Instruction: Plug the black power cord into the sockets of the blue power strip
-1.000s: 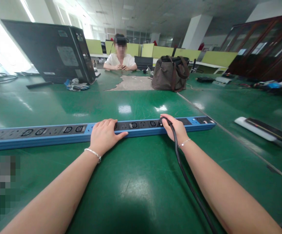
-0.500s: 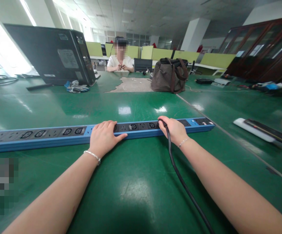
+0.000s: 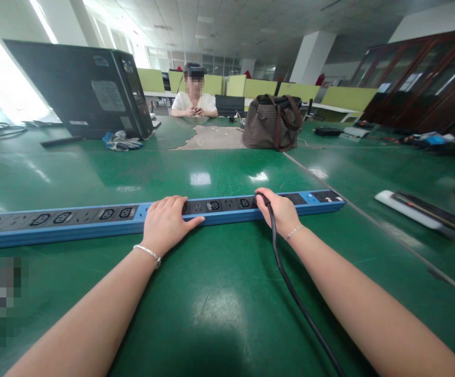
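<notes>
A long blue power strip (image 3: 105, 229) with rows of black sockets lies across the green table in front of me. My left hand (image 3: 168, 217) is wrapped over the strip left of its middle, fingers over the top and thumb along the near side. Farther right, my right hand (image 3: 276, 209) is closed around a black plug (image 3: 262, 199) at the strip's sockets. How far the plug sits in a socket is hidden by my fingers. From it a black power cable (image 3: 290, 285) runs down toward the table's near edge.
A black computer case (image 3: 81, 91) stands at the back left with gloves (image 3: 122, 141) beside it. A brown bag (image 3: 266, 123) sits beyond the strip. A white and black object (image 3: 419, 209) lies on the right. Another person (image 3: 194, 102) sits across the table.
The whole view has shifted very slightly. Both hands keep their places on the strip and the plug.
</notes>
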A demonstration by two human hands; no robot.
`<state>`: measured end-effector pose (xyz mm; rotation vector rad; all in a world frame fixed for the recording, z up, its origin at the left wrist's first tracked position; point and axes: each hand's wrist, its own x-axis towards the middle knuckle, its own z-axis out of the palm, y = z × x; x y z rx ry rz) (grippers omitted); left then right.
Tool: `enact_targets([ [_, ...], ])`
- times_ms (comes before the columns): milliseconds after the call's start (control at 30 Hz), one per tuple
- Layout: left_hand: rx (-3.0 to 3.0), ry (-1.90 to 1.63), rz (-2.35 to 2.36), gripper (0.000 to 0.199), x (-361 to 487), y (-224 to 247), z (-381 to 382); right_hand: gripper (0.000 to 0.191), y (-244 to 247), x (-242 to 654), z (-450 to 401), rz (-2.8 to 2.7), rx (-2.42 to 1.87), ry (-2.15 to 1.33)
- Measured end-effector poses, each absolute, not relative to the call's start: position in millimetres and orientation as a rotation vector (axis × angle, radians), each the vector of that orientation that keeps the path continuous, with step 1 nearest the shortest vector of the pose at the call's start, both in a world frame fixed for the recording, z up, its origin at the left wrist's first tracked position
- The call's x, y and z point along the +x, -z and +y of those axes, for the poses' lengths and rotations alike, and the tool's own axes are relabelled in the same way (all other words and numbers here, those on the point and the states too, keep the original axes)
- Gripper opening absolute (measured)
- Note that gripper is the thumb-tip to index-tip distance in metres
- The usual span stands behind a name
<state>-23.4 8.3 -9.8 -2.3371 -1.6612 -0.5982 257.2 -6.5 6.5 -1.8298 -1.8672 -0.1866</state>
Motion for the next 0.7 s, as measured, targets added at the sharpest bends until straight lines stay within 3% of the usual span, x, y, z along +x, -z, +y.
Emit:
enact_targets([
  [433,-2.338,0.607,-1.657,0.063,-23,10,9,0.032,10,258,-12,-1.874,-1.709,0.307],
  [700,-2.341,0.603,-1.664,0.064,-23,11,9,0.032,-13,263,-12,-2.027,-1.881,0.235],
])
